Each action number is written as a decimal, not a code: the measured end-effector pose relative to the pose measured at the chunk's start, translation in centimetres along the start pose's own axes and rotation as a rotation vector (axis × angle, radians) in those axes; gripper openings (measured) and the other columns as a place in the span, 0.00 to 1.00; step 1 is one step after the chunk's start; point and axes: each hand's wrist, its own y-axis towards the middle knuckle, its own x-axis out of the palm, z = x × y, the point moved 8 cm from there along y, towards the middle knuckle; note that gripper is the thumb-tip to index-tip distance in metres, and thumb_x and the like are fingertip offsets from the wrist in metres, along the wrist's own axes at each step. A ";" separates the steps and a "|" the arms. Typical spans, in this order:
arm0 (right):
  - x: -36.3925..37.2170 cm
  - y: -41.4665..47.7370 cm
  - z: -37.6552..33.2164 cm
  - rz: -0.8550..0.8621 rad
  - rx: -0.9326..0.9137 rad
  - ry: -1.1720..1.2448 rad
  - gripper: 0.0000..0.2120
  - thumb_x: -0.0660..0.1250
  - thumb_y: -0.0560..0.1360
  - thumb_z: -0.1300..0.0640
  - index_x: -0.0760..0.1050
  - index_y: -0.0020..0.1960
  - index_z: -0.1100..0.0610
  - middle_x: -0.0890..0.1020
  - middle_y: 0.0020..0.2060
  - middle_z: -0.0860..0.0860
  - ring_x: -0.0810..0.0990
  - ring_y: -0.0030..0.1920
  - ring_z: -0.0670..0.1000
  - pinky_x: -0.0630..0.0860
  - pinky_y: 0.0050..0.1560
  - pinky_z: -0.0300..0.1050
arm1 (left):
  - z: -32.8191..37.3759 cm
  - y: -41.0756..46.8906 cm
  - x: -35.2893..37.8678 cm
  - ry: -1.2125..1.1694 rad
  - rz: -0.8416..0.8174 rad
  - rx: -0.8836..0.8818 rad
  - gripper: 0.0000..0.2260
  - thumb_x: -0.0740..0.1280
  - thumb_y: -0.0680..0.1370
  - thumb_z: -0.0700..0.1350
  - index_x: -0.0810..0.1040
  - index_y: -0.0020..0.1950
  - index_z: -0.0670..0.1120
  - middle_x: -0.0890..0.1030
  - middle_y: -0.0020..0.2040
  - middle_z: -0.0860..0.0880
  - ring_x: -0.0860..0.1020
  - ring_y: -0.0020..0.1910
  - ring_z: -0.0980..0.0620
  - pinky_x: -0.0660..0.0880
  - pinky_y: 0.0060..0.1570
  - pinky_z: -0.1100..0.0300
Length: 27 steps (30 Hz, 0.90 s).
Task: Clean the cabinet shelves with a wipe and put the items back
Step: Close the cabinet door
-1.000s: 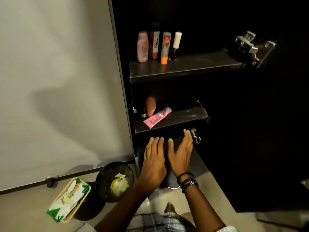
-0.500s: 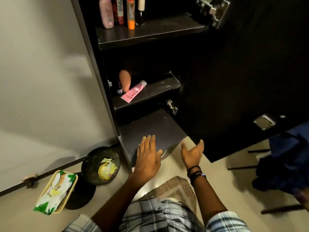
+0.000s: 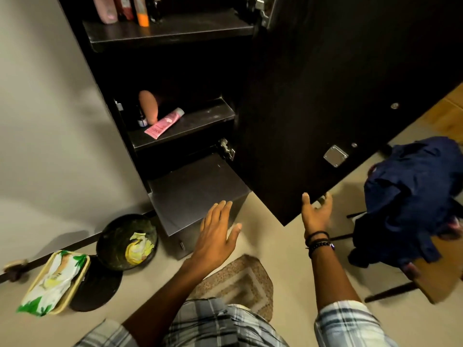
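A dark cabinet stands open with three shelves. The top shelf point(image 3: 175, 33) carries a pink bottle point(image 3: 106, 8), an orange-capped tube point(image 3: 141, 11) and dark bottles. On the middle shelf point(image 3: 200, 118) lie a pink tube point(image 3: 164, 123), a peach sponge point(image 3: 148, 106) and a small vial point(image 3: 142, 118). The bottom shelf point(image 3: 198, 191) is bare. My left hand point(image 3: 216, 236) hovers palm down, fingers spread, in front of the bottom shelf. My right hand point(image 3: 315, 214) is open at the lower corner of the cabinet door point(image 3: 338, 96), empty.
On the floor at left sit a wipes pack point(image 3: 52, 281) in a yellow tray, a black bin point(image 3: 126, 241) holding a used wipe point(image 3: 139, 246), and its lid point(image 3: 96, 289). A patterned mat point(image 3: 240, 281) lies by my knees. Dark blue cloth point(image 3: 413, 196) hangs over a chair at right.
Both hands have pulled back out of the bottom shelf and moved apart; the right hand has gone right to the door's lower corner. My view has tilted down and right.
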 end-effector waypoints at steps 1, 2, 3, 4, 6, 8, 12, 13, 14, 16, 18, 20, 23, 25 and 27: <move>-0.2 0.1 -0.1 -0.004 -0.025 -0.021 0.26 0.67 0.76 0.52 0.63 0.70 0.54 0.72 0.66 0.54 0.72 0.65 0.55 0.71 0.62 0.49 | 0.1 -0.5 0.2 -0.005 0.008 -0.007 0.27 0.53 0.80 0.59 0.54 0.76 0.50 0.56 0.77 0.49 0.50 0.76 0.51 0.54 0.73 0.51; -0.4 0.1 -0.2 -0.006 -0.040 -0.043 0.25 0.67 0.76 0.51 0.64 0.69 0.55 0.73 0.65 0.55 0.73 0.64 0.55 0.72 0.61 0.49 | 0.1 -1.1 0.3 -0.011 0.016 -0.018 0.27 0.53 0.79 0.59 0.55 0.76 0.50 0.57 0.76 0.49 0.52 0.76 0.51 0.55 0.73 0.50; -0.6 0.0 -0.2 -0.007 -0.053 -0.061 0.24 0.66 0.76 0.50 0.65 0.68 0.56 0.74 0.64 0.55 0.74 0.63 0.55 0.73 0.61 0.51 | 0.1 -1.6 0.4 -0.016 0.027 -0.030 0.27 0.53 0.79 0.60 0.56 0.75 0.50 0.58 0.76 0.49 0.53 0.76 0.51 0.56 0.73 0.50; -0.7 -0.2 0.0 -0.001 -0.065 -0.084 0.22 0.65 0.77 0.49 0.66 0.67 0.57 0.75 0.61 0.55 0.75 0.61 0.56 0.74 0.60 0.52 | 0.1 -2.2 0.3 -0.022 0.041 -0.039 0.27 0.52 0.79 0.60 0.56 0.75 0.50 0.59 0.76 0.49 0.55 0.75 0.51 0.58 0.73 0.49; -0.9 -1.2 0.0 0.019 -0.124 -0.128 0.17 0.63 0.77 0.49 0.69 0.62 0.58 0.77 0.54 0.55 0.78 0.54 0.57 0.77 0.53 0.54 | 0.2 -3.0 0.1 -0.045 0.077 -0.055 0.27 0.54 0.79 0.60 0.57 0.75 0.50 0.61 0.75 0.50 0.57 0.74 0.52 0.60 0.72 0.50; -1.0 -2.8 0.1 0.036 -0.219 -0.168 0.13 0.61 0.78 0.49 0.69 0.56 0.58 0.79 0.48 0.56 0.78 0.46 0.59 0.74 0.43 0.48 | 0.6 -3.6 -0.3 -0.080 0.115 -0.078 0.26 0.55 0.79 0.59 0.57 0.75 0.50 0.62 0.74 0.51 0.59 0.73 0.53 0.61 0.71 0.51; 0.5 -6.6 0.3 -0.019 -0.335 -0.208 0.08 0.61 0.78 0.50 0.67 0.48 0.54 0.77 0.41 0.53 0.76 0.42 0.57 0.74 0.40 0.49 | 1.6 -4.3 -1.5 -0.134 0.190 -0.092 0.24 0.55 0.79 0.59 0.60 0.73 0.52 0.66 0.71 0.53 0.63 0.70 0.55 0.65 0.68 0.52; 1.0 -7.7 0.2 -0.043 -0.355 -0.219 0.08 0.62 0.78 0.50 0.67 0.48 0.54 0.77 0.41 0.53 0.76 0.42 0.56 0.74 0.41 0.50 | 1.8 -4.4 -1.8 -0.141 0.213 -0.085 0.23 0.56 0.79 0.59 0.61 0.72 0.53 0.68 0.69 0.53 0.65 0.69 0.55 0.66 0.67 0.52; 1.6 -8.8 0.0 -0.064 -0.385 -0.235 0.08 0.62 0.78 0.51 0.67 0.47 0.54 0.76 0.40 0.52 0.75 0.41 0.55 0.74 0.41 0.50 | 2.0 -4.5 -2.2 -0.148 0.235 -0.081 0.22 0.56 0.79 0.58 0.62 0.71 0.53 0.69 0.68 0.54 0.66 0.67 0.56 0.67 0.66 0.52; 2.8 -11.0 -0.7 -0.121 -0.447 -0.272 0.08 0.63 0.78 0.51 0.67 0.46 0.55 0.75 0.39 0.51 0.74 0.41 0.54 0.71 0.40 0.47 | 2.2 -4.7 -2.9 -0.164 0.276 -0.080 0.20 0.58 0.79 0.56 0.64 0.70 0.52 0.71 0.67 0.54 0.68 0.66 0.57 0.68 0.65 0.53; 4.2 -13.0 -1.6 -0.195 -0.526 -0.311 0.08 0.63 0.78 0.51 0.67 0.45 0.54 0.76 0.39 0.50 0.74 0.41 0.52 0.72 0.40 0.46 | 2.4 -4.7 -3.8 -0.182 0.315 -0.075 0.19 0.59 0.80 0.54 0.66 0.69 0.52 0.72 0.66 0.54 0.68 0.65 0.58 0.69 0.65 0.54; 5.9 -14.8 -2.3 -0.276 -0.618 -0.342 0.08 0.63 0.78 0.51 0.68 0.45 0.54 0.76 0.38 0.50 0.74 0.40 0.51 0.72 0.41 0.46 | 2.6 -4.7 -4.8 -0.202 0.354 -0.063 0.18 0.60 0.79 0.54 0.69 0.68 0.51 0.73 0.64 0.55 0.70 0.64 0.58 0.70 0.63 0.54; 8.8 -17.0 -3.3 -0.383 -0.705 -0.381 0.09 0.61 0.78 0.49 0.68 0.45 0.54 0.76 0.37 0.50 0.74 0.38 0.52 0.74 0.40 0.47 | 2.9 -4.3 -6.4 -0.252 0.399 -0.030 0.16 0.61 0.79 0.53 0.71 0.66 0.51 0.75 0.62 0.56 0.72 0.61 0.60 0.73 0.59 0.60; 10.9 -18.3 -4.2 -0.445 -0.769 -0.404 0.08 0.60 0.78 0.50 0.69 0.45 0.54 0.78 0.37 0.51 0.76 0.38 0.53 0.75 0.39 0.50 | 2.8 -3.9 -7.5 -0.270 0.428 -0.019 0.16 0.63 0.78 0.52 0.72 0.65 0.50 0.76 0.60 0.54 0.74 0.57 0.62 0.71 0.55 0.71; 12.8 -19.7 -5.7 -0.468 -0.867 -0.440 0.05 0.62 0.78 0.53 0.72 0.47 0.54 0.81 0.38 0.51 0.79 0.39 0.53 0.76 0.39 0.48 | 2.0 -3.7 -8.9 -0.288 0.490 -0.050 0.16 0.65 0.78 0.50 0.73 0.64 0.49 0.76 0.58 0.54 0.75 0.52 0.63 0.69 0.49 0.78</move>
